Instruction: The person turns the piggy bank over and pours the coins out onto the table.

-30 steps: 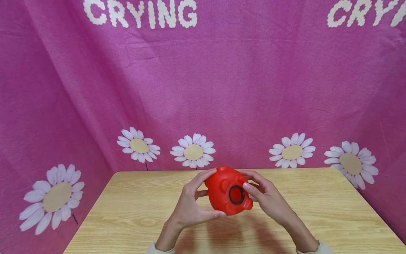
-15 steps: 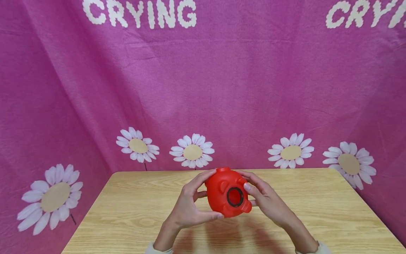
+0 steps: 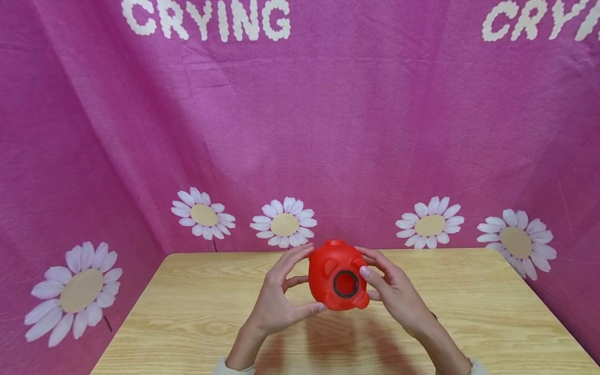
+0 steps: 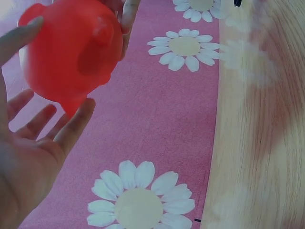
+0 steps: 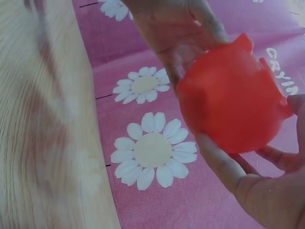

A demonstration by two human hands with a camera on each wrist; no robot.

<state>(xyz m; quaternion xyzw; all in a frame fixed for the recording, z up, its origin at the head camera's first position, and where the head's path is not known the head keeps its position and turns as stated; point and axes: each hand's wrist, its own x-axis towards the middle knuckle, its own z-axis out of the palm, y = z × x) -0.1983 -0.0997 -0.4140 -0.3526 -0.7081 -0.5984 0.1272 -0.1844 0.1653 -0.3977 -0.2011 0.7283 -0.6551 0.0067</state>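
A round red piggy bank (image 3: 321,276) with stubby feet is held above the table between both hands. Its underside, with a black-rimmed round hole (image 3: 335,285), is turned towards the head camera. The left hand (image 3: 276,302) grips its left side, thumb at the lower edge and fingers at the upper edge. On the opposite side the right hand (image 3: 400,297) holds it, thumb close to the hole and fingers behind. From the left wrist, the piggy bank (image 4: 62,52) appears with the left hand (image 4: 28,152) spread around it. The right hand (image 5: 267,191) cups it in the right wrist view.
Below the hands lies a light wood-grain table (image 3: 197,312), with their shadows on it. A pink cloth (image 3: 328,130) with printed daisies and white letters hangs behind the table and along its sides.
Over the last second the piggy bank has turned slightly, its hole shifting a little left. It has risen slightly since half a second ago. Both hands keep holding it.
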